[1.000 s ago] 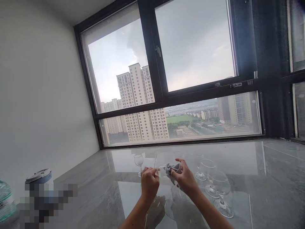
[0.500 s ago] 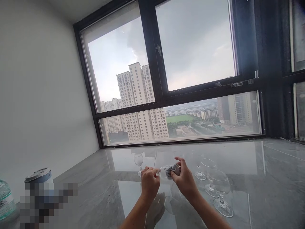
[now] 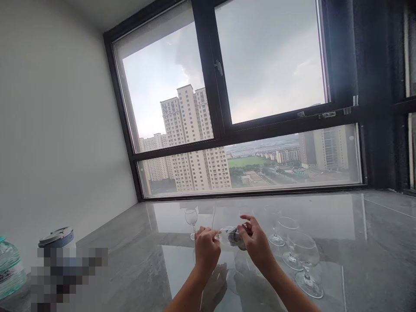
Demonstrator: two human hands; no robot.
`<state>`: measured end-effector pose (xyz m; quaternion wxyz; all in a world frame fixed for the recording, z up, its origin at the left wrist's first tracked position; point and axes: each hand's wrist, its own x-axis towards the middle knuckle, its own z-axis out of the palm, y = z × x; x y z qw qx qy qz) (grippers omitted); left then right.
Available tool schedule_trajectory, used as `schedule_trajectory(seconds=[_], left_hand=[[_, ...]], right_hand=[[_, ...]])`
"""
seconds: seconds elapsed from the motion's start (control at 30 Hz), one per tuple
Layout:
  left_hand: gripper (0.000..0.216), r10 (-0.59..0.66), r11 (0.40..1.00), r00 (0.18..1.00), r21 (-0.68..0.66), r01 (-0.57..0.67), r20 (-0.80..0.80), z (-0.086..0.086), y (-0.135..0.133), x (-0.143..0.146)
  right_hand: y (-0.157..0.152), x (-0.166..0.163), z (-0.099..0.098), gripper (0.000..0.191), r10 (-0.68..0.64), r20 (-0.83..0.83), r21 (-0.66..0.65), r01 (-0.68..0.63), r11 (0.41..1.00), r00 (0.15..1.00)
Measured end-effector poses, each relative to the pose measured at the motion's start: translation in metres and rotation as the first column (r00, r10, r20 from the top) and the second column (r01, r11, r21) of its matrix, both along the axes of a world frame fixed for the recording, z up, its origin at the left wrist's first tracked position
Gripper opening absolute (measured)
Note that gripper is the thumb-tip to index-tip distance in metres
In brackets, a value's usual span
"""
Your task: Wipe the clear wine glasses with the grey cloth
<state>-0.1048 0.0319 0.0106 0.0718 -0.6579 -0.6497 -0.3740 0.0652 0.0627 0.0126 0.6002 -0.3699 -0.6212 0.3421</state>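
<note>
1. Centrally, over the marble countertop [image 3: 325,208] near its front edge, both hands meet on one clear stemmed glass [image 3: 225,235], held up off the surface.
2. Left hand [image 3: 206,251]: fingers pinched shut on the stem end of the glass, tipping it sideways.
3. Right hand [image 3: 256,245]: closed on a grey cloth [image 3: 234,236], which is wadded into the bowl of the glass. Exact finger placement hard to read through the glass.
4. Step in hand, by my reading: wiping the inside of the bowl. A further pass would call for turning the stem against the cloth, gently, since the glass looks thin.
5. Outward, right: three larger glasses upright in a line toward the right front, nearest glass [image 3: 307,266], middle glass [image 3: 289,242], far glass [image 3: 274,225]. All apart from the hands, but near the right forearm's sweep.
6. Outward, left-back: one small glass [image 3: 191,221] standing alone.
7. Far left front corner: grey-lidded container [image 3: 56,237], green-tinted bottle [image 3: 9,268]. Well apart.
8. Rear edge: window [image 3: 260,65], towers beyond.
</note>
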Motion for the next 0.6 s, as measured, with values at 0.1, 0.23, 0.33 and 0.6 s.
schedule_trajectory(seconds=[0.1, 0.23, 0.33, 0.6], left_hand=[[0.042, 0.0, 1.0, 1.0, 0.031, 0.001, -0.02, 0.001, -0.001, 0.0], [0.044, 0.04, 0.996, 0.998, 0.081, -0.037, -0.04, 0.002, 0.0, -0.004], [0.046, 0.075, 0.992, 0.995, 0.109, -0.067, -0.071, 0.002, -0.001, -0.006], [0.045, 0.057, 0.993, 0.993, 0.106, -0.046, -0.103, 0.001, 0.002, -0.006]], right_hand=[[0.002, -0.001, -0.002, 0.05, 0.009, -0.017, -0.044, -0.01, 0.999, 1.0], [0.003, -0.005, -0.009, 0.061, 0.017, -0.053, -0.196, -0.027, 0.98, 0.998], [0.005, -0.004, -0.012, 0.051, 0.063, -0.069, -0.308, -0.081, 0.948, 0.996], [0.001, -0.003, -0.007, 0.052, 0.055, -0.008, -0.141, -0.055, 0.989, 0.998]])
